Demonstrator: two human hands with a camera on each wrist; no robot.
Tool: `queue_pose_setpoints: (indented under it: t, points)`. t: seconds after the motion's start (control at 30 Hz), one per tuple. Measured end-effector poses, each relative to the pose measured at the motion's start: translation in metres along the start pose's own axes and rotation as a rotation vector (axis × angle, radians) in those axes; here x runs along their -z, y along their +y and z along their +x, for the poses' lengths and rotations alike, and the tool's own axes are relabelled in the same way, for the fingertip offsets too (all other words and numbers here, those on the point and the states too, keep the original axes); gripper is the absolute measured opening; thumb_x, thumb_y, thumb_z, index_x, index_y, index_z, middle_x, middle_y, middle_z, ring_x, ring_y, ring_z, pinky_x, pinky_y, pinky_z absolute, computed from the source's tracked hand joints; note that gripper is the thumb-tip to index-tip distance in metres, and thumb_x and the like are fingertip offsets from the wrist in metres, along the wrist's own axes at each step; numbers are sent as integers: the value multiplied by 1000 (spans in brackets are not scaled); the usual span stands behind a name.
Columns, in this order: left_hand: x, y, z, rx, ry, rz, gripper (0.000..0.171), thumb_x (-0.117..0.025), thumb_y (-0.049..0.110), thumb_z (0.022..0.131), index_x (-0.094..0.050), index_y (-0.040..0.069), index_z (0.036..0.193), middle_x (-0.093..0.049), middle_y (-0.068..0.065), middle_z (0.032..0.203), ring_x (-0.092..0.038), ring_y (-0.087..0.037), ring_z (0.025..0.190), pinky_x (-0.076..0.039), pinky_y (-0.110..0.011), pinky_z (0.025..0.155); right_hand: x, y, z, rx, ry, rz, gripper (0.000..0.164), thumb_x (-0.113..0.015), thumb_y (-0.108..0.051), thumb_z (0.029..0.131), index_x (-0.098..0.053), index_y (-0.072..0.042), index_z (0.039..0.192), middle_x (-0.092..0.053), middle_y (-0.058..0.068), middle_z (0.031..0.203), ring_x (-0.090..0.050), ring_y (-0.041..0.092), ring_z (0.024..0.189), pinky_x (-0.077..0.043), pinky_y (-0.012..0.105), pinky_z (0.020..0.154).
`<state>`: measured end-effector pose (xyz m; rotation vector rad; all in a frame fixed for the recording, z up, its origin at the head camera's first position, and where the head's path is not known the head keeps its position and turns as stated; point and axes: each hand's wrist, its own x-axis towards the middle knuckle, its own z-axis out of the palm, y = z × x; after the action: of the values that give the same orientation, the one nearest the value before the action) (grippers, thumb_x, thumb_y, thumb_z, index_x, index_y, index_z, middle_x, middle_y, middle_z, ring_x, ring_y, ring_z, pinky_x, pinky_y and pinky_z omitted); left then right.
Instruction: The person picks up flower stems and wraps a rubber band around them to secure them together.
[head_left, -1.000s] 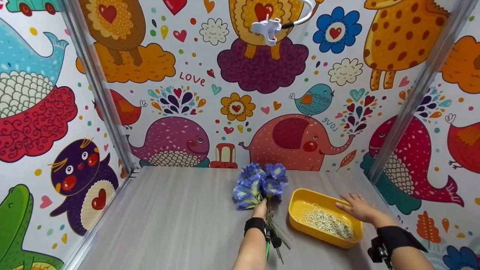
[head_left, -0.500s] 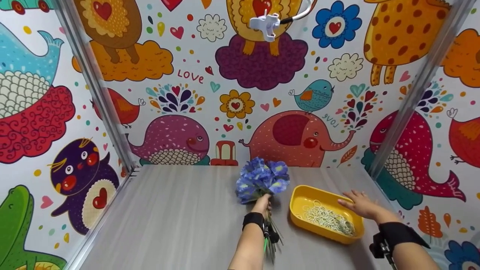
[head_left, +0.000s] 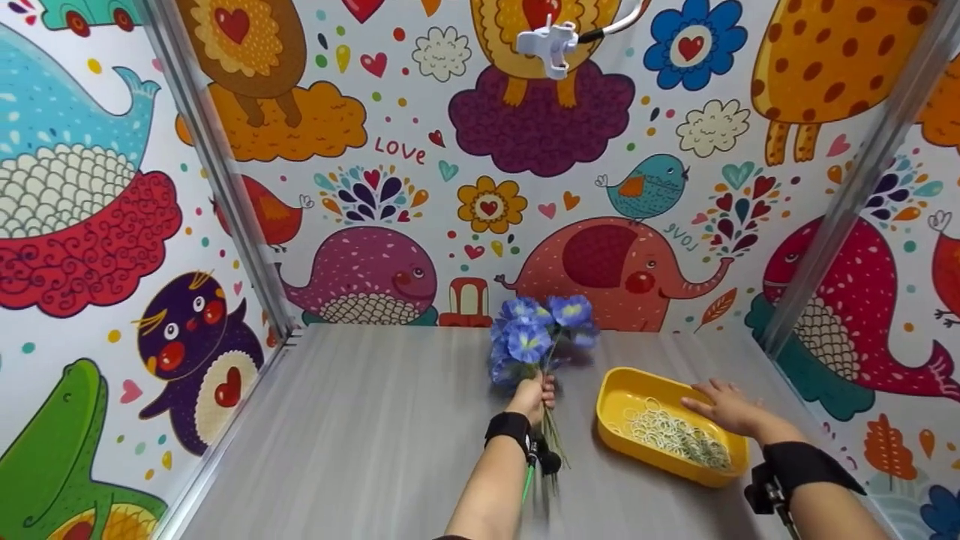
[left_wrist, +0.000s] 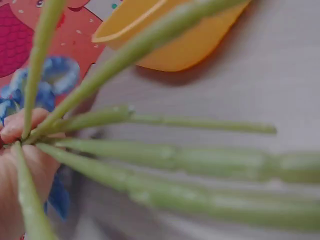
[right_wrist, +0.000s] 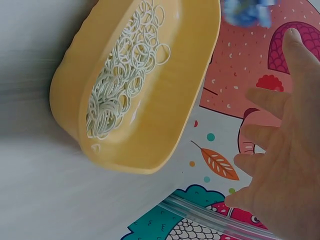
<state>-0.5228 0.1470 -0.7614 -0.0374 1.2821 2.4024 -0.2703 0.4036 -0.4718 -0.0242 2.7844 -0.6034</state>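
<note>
A bunch of blue artificial flowers is gripped by its stems in my left hand, blooms toward the back wall. In the left wrist view the green stems fan out from the fist toward the camera. My right hand hovers with spread fingers over the back right rim of a yellow tub. Nothing is in that hand; the right wrist view shows it apart from the tub. Inside the tub lies a pile of small pale rubber bands.
Cartoon-printed walls with metal corner posts enclose the grey wood-grain table at the back and sides. A white clip on a bendy arm hangs high in front of the back wall.
My left hand has raised the flower bunch slightly, and its stems have drawn closer together. The right hand stays over the tub's rim. The head view has shifted a little.
</note>
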Motion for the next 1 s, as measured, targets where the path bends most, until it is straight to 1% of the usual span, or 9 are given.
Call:
queue_pose_setpoints:
  t: [0.1, 0.13, 0.2, 0.27, 0.47, 0.57, 0.73, 0.87, 1.0]
  points:
    - [-52, 79, -105, -15, 6, -19, 38, -25, 37, 97, -47, 9, 83, -29, 5, 64, -20, -4, 48, -21, -17, 44, -1, -2, 4, 6, -13, -1, 82, -30, -66, 84, -31, -1, 135, -12, 35, 138, -3, 56, 122, 4, 73, 85]
    - [-66, 101, -134, -17, -1, -38, 37, -24, 35, 97, -45, 9, 82, -29, 5, 64, -20, -4, 48, -21, -16, 44, -2, -3, 5, 8, -15, -4, 83, -30, -67, 84, -31, -1, 135, -12, 35, 138, -3, 56, 122, 4, 73, 85]
    - [-88, 134, -178, -18, -1, -82, 36, -21, 31, 98, -42, 8, 82, -28, 4, 65, -20, -4, 50, -21, -16, 46, -2, -4, 8, 9, -22, -5, 84, -30, -67, 83, -31, -1, 135, -12, 34, 138, -3, 56, 122, 4, 73, 86]
    - [-96, 155, -201, -16, -25, -142, 35, -18, 30, 98, -40, 8, 82, -29, 3, 65, -22, -4, 51, -22, -14, 48, -3, -4, 10, 6, -29, -4, 86, -30, -68, 82, -30, -1, 135, -12, 35, 138, -3, 56, 122, 4, 73, 86]
    - [-90, 182, -215, -46, -87, -256, 37, -16, 34, 97, -39, 10, 83, -29, 4, 65, -22, -4, 50, -23, -14, 48, -11, -6, 18, 15, -55, -24, 86, -30, -67, 83, -32, 3, 132, -13, 38, 136, -7, 57, 120, 0, 74, 85]
    - [-80, 191, -218, -72, -97, -276, 38, -16, 37, 95, -39, 12, 79, -29, 5, 65, -21, -3, 50, -22, -13, 47, -19, -5, 23, 21, -55, -41, 86, -32, -68, 82, -35, 4, 131, -17, 38, 134, -11, 56, 120, -2, 73, 87]
    - [-69, 205, -226, -62, -121, -296, 38, -15, 41, 95, -35, 14, 77, -27, 4, 66, -22, -4, 49, -22, -16, 45, -29, 0, 30, 5, -69, -75, 90, -34, -69, 80, -37, 7, 128, -23, 39, 130, -15, 56, 117, -8, 72, 88]
    - [-68, 216, -238, -84, -165, -344, 38, -14, 40, 95, -33, 14, 75, -26, 5, 65, -23, -4, 48, -23, -16, 44, -34, 8, 35, -48, -124, -87, 98, -35, -75, 74, -36, 8, 127, -26, 39, 128, -15, 58, 116, -8, 73, 87]
    - [-73, 223, -245, -107, -215, -425, 40, -13, 39, 96, -33, 14, 72, -25, 5, 66, -24, -5, 50, -23, -16, 46, -40, 24, 40, -67, -153, -61, 102, -41, -74, 72, -36, 13, 124, -32, 40, 123, -24, 56, 112, -18, 67, 91]
